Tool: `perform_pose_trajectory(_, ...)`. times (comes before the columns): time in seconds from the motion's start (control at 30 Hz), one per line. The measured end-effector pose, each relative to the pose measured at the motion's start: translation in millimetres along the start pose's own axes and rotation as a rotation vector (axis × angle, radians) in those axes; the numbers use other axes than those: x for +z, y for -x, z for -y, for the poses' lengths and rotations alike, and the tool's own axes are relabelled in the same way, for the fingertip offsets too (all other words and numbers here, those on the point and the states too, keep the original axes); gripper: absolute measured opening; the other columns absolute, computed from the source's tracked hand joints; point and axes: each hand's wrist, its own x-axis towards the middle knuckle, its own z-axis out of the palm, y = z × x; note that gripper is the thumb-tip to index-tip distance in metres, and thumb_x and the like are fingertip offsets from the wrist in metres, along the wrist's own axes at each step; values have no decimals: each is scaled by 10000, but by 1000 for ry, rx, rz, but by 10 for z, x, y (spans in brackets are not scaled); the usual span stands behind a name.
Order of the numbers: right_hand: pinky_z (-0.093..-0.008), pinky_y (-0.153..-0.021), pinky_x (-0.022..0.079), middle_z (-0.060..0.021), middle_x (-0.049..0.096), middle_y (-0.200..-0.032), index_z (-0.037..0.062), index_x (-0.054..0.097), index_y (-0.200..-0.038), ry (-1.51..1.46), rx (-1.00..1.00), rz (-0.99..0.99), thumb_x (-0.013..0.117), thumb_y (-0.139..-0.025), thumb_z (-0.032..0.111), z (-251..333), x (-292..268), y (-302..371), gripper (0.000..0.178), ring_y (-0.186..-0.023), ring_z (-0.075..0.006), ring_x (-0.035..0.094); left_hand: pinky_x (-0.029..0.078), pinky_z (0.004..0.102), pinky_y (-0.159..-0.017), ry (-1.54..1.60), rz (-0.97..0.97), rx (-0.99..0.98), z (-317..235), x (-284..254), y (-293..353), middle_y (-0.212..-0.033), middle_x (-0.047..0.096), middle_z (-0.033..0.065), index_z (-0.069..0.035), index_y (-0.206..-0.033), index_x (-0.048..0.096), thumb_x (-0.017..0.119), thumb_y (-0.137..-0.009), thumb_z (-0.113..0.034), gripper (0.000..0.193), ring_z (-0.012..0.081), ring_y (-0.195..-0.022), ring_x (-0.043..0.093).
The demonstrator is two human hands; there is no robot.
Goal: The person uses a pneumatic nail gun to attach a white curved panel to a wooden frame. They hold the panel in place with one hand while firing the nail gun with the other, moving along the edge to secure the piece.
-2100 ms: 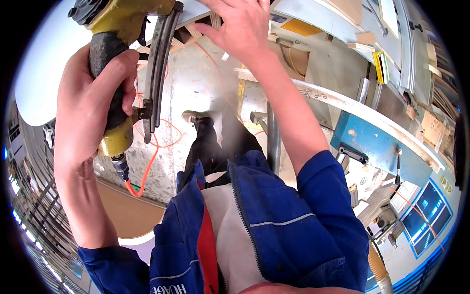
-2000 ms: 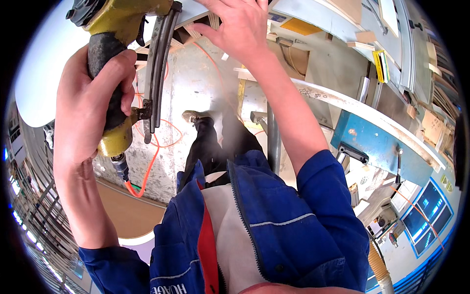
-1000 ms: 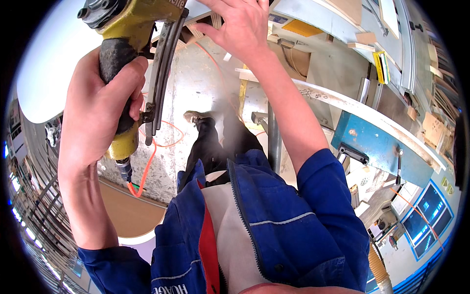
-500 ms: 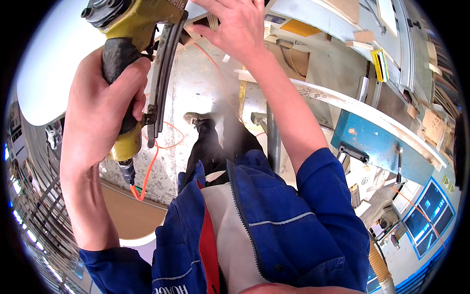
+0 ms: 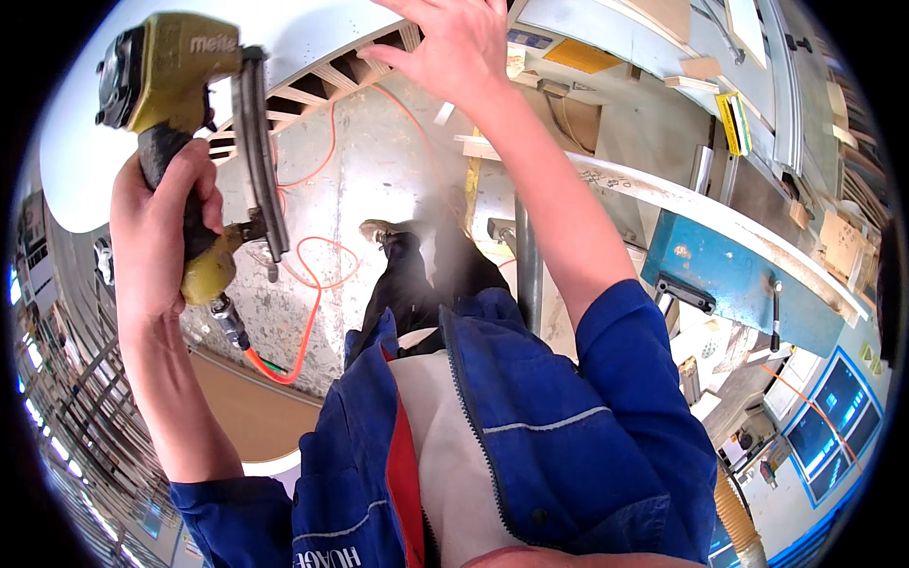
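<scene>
My left hand [image 5: 156,227] is wrapped around the black grip of a yellow air nail gun [image 5: 185,76]. Its long dark magazine [image 5: 258,151] points down along the right side, and an orange air hose [image 5: 301,364] runs from the fitting under the grip. The gun is held over the left part of a large white panel [image 5: 294,38]. At the panel's near edge my right hand [image 5: 464,52] is spread with the thumb stretched out; the upper frame border cuts off its fingertips. Layered wooden strips [image 5: 327,80] show along that edge.
Orange hose loops across the grey floor [image 5: 312,208] around my feet. To the right stand a long pale board [image 5: 663,194] and a blue machine part [image 5: 705,260] with a black handle. A brown panel [image 5: 246,407] lies at lower left, near metal racks [image 5: 85,350].
The nail gun and my left hand have shifted left, uncovering more of the panel's slatted edge. The hose has swung along. My right hand stays nearly in place.
</scene>
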Motion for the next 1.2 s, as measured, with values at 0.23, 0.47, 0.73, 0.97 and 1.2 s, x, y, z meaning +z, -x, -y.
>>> perform_pose_trajectory(0.23,-463,-1067,332,-98,657,-1236,100,692,-1161,-47,41,-15,795,-730,328,102,-56,-26,499,-1231,-283,533,416,261,-518,-34,-60,-37,215,-164,-7,-672,510,15,-42,-822,510,629,-924,-207,228,94,-545,499)
perform_pose_trajectory(0.47,-469,-1056,346,-124,646,-1255,85,673,-1209,-19,-30,82,769,-760,324,-217,-199,-28,517,-1196,-306,554,413,253,-521,-17,-59,-50,233,-189,-19,-678,506,9,-47,-836,511,634,-932,-218,232,91,-550,498)
perform_pose_trajectory(0.73,-477,-1073,325,-129,628,-1258,56,647,-1229,50,-69,38,772,-738,363,-348,-240,-11,592,-1224,-300,523,407,252,-519,4,-48,-69,254,-210,-18,-700,505,12,-30,-875,515,622,-931,-194,204,92,-556,495)
perform_pose_trajectory(0.97,-480,-1078,320,-113,629,-1263,82,641,-1244,24,-100,13,766,-753,364,-417,-201,1,580,-1230,-302,520,400,239,-517,57,-26,-80,333,-274,-58,-703,496,10,-20,-919,538,597,-945,-164,158,87,-559,485)
perform_pose_trajectory(1.2,-486,-1068,327,-107,626,-1273,98,642,-1237,24,-110,-12,774,-749,336,-445,-162,17,559,-1238,-305,515,391,239,-513,-78,-53,-36,233,-189,-22,-697,504,15,-18,-901,542,614,-933,-173,174,87,-547,485)
